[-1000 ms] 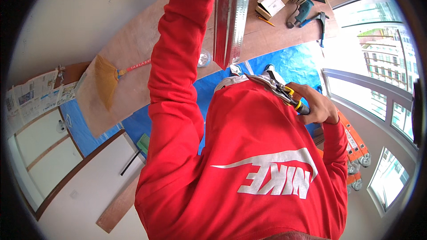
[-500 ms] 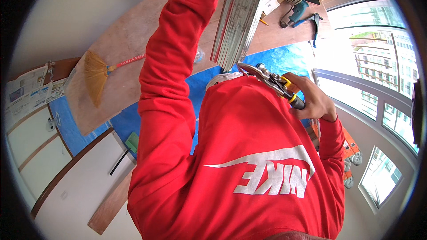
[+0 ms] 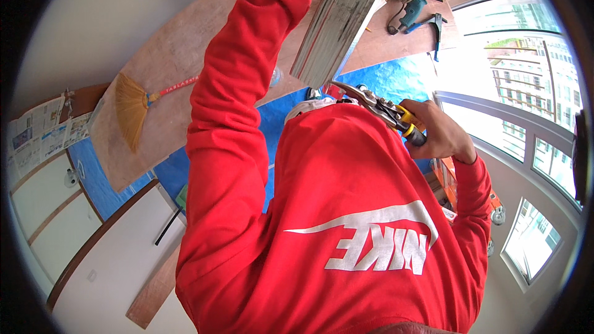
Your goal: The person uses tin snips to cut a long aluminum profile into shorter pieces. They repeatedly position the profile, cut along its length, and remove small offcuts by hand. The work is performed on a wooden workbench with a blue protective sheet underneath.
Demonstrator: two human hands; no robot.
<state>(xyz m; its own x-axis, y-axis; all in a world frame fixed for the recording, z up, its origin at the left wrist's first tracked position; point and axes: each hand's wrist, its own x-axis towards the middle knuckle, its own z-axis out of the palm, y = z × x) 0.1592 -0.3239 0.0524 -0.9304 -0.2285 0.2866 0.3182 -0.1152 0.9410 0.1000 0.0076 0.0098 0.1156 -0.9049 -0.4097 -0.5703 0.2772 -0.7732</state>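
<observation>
A room under renovation or fit-out is shown, not a lived-in home. The floor is covered with brown protective board (image 3: 167,62) and a blue tarpaulin (image 3: 377,83), and sheets of newspaper (image 3: 37,139) are spread at the board's left edge. A straw broom (image 3: 133,105) with a red handle is laid on the board. Near the board's far right corner a teal power drill (image 3: 411,9) and a clamp-like hand tool (image 3: 435,25) are left lying. Bare white walls and large windows (image 3: 526,124) looking out on tall buildings are seen, so an upper-storey apartment or office being finished is suggested.
</observation>
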